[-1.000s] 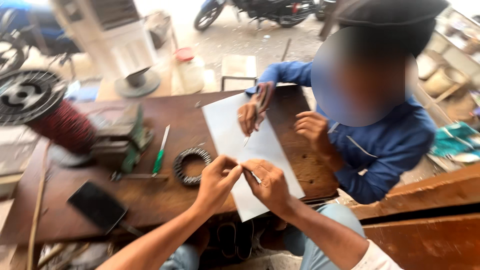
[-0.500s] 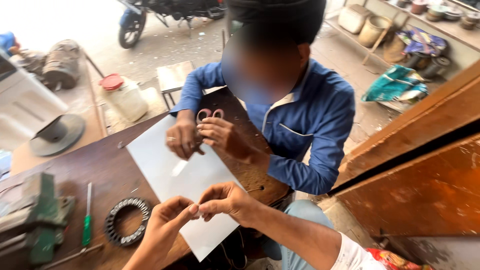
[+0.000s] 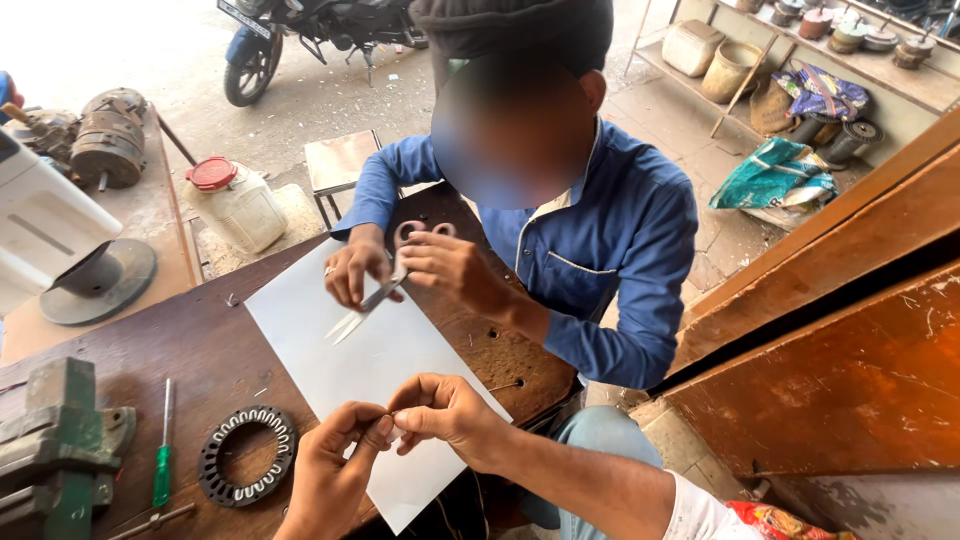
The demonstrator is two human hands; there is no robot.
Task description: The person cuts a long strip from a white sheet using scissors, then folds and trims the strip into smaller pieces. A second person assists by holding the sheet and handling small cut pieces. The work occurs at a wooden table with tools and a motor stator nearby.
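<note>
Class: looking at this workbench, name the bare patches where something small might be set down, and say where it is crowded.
Free: bare wood between the white sheet and the green vise, above the toothed ring. Crowded: the sheet's ends, under the left hand, right hand and the co-worker's scissors.

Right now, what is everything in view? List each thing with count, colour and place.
sheet: one, white, flat on the table
table: one, dark brown wood
scissors: one pair, pink handles, in the co-worker's hands above the sheet
toothed ring: one, dark metal, left of the sheet
screwdriver: one, green handle, left of the ring
vise: one, green, table's left edge
jug: one, white with red cap, on the ground
motorbike: one, dark, background
left hand: pinching, fingertips meeting the right
right hand: pinching something too small to tell
</note>
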